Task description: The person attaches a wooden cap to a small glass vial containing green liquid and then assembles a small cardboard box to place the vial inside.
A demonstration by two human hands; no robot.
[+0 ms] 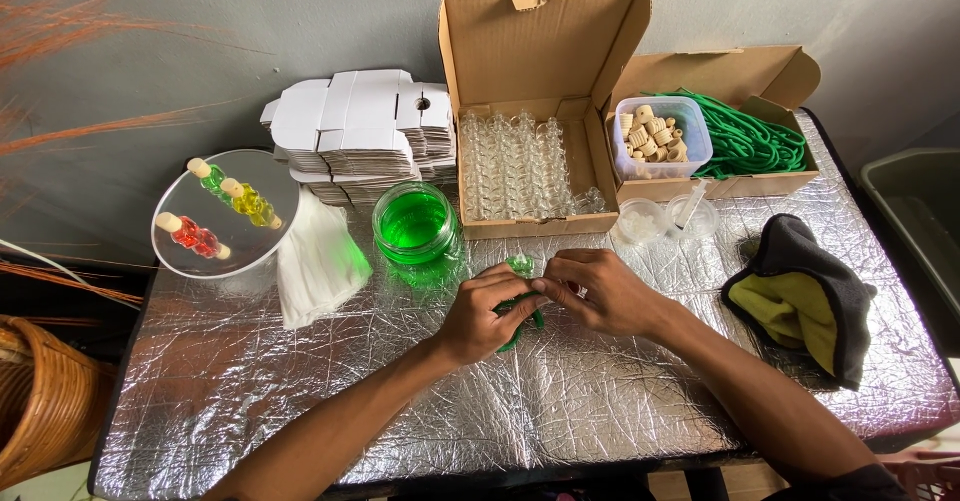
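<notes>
My left hand [484, 313] and my right hand [600, 291] meet at the middle of the foil-covered table [300, 391]. Together they hold a small glass bottle filled with green liquid [520, 265], its top poking out above my fingers. A green cord [530, 317] shows between my left fingers and hangs below them. My right fingertips pinch at the bottle's neck, touching my left thumb. A glass jar of green liquid [415, 224] stands just behind my left hand.
An open cardboard box of clear empty bottles [520, 171] stands at the back. Another box holds green cords [750, 141] and a tub of corks [660, 136]. Flat white cartons [360, 126], a round tray with filled bottles [225, 211], white cloth [318, 261], black-yellow cloth [805, 301].
</notes>
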